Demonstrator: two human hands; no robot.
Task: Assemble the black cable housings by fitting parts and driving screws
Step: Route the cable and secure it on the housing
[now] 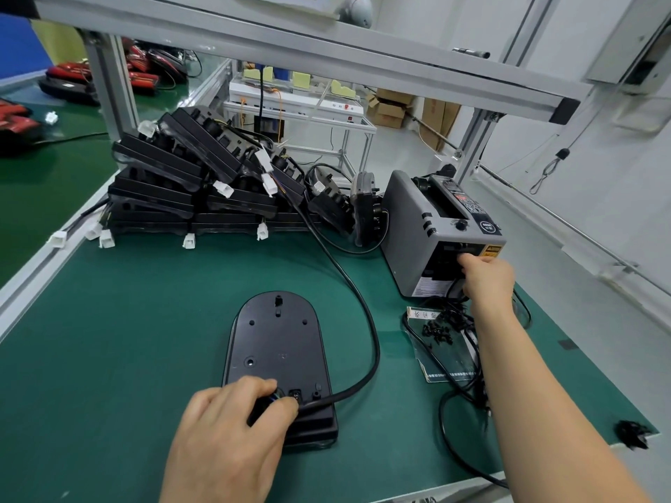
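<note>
**Inspector:** Surface and surroundings?

**Observer:** A green mat (127, 339) covers the bench, framed by grey aluminium rails (297, 49). Behind it are white racks and cardboard boxes (390, 107) on a pale floor. A second green surface at far left carries red-and-black units (69, 78).

**Inspector:** The workpiece?

**Observer:** 1 black cable housing (276, 353) lies flat at the mat's centre, rounded end away from the person. A black cable (363, 314) runs from its near end and curves back toward a stack of black housings (188, 186) with white connectors at the rear.

**Inspector:** Hands?

**Observer:** The left hand (232, 415) rests on the housing's near end, fingers curled and pinched closed around the dark fitting where the cable enters. The right hand (486, 274) reaches to the front slot of the grey tape dispenser (428, 226), fingertips inside the opening; whether they grip anything cannot be told.

**Inspector:** Containers?

**Observer:** A clear plastic bag (443, 343) lies flat beside the dispenser with small black screws (437, 330) heaped on it.
</note>
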